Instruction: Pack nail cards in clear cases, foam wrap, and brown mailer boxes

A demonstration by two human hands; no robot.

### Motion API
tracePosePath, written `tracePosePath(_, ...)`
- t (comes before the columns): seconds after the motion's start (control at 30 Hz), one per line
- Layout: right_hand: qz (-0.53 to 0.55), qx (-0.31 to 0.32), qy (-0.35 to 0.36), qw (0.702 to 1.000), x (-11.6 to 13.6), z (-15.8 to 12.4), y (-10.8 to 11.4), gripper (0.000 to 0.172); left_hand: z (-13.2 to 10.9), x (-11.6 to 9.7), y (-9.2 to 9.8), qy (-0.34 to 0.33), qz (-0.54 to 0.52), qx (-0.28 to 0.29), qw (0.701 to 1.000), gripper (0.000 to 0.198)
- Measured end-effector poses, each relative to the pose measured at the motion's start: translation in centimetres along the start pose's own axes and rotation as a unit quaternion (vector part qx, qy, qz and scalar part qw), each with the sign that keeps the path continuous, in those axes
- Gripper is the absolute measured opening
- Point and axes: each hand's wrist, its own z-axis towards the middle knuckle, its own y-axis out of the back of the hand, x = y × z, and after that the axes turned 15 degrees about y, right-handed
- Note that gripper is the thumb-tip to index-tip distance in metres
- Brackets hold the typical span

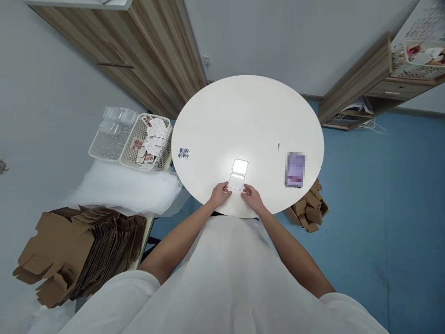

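**Clear case [237, 182] lies open, steadied from both sides**

The person works at a round white bench [257, 109], with the case flat near its close edge, midway between the forearms, probably because both arms reach that spot equally. Its two halves lie open end to end, the brighter one farther off; glare hides whether anything is inside.

The left hand [219, 194] and the right hand [253, 198] are half open, fingers loosely curled and thumbs apart, fingertips at opposite sides of the nearer half. Such a stance would keep the case from sliding while leaving its top uncovered. Whether they pinch it or merely rest against it cannot be told.

A small blue-dotted pack [184, 153] sits well to the left and a pixelated purple item [295, 169] to the right, both seemingly placed aside to keep the middle workable.
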Motion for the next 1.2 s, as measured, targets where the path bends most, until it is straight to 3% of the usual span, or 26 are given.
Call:
tracePosePath(0.17, -0.081, -0.055, 0.023, 0.995, 1.0, -0.7, 0.1, 0.045, -0.6, 1.3, 1.2, 0.003, 0.009, -0.011, 1.0, 0.041)
tracePosePath(0.23, -0.115, -0.088, 0.048, 0.988, 1.8, -1.0, 0.0, 0.04, -0.4, 2.1, 2.7, 0.004, 0.009, -0.014, 1.0, 0.038)
tracePosePath(0.33, -0.107, -0.068, 0.073, 0.989, 3.4, -0.7, -1.3, 0.036, 0.6, 3.1, 6.1, 0.007, 0.005, -0.021, 1.0, 0.034)
tracePosePath(0.47, -0.114, -0.005, 0.082, 0.99, 5.7, 1.1, -5.3, 0.035, 3.2, 3.9, 12.3, 0.001, -0.001, -0.045, 0.999, 0.029)
tracePosePath(0.6, -0.145, 0.04, 0.086, 0.985, 7.5, 4.3, -10.6, 0.037, 6.2, 4.2, 18.4, -0.023, 0.033, -0.117, 0.992, 0.033)
tracePosePath(0.73, -0.209, 0.078, 0.1, 0.97, 8.7, 8.2, -14.5, 0.039, 8.6, 4.1, 22.3, -0.028, 0.066, -0.127, 0.989, 0.04)
tracePosePath(0.97, -0.313, 0.074, 0.115, 0.94, 10.3, 14.5, -17.6, 0.058, 11.6, 2.8, 24.1, -0.044, 0.114, -0.097, 0.988, 0.062)
tracePosePath(1.2, -0.338, 0.075, 0.103, 0.932, 11.0, 17.8, -20.5, 0.073, 13.4, 2.5, 24.3, -0.055, 0.19, -0.065, 0.978, 0.073)
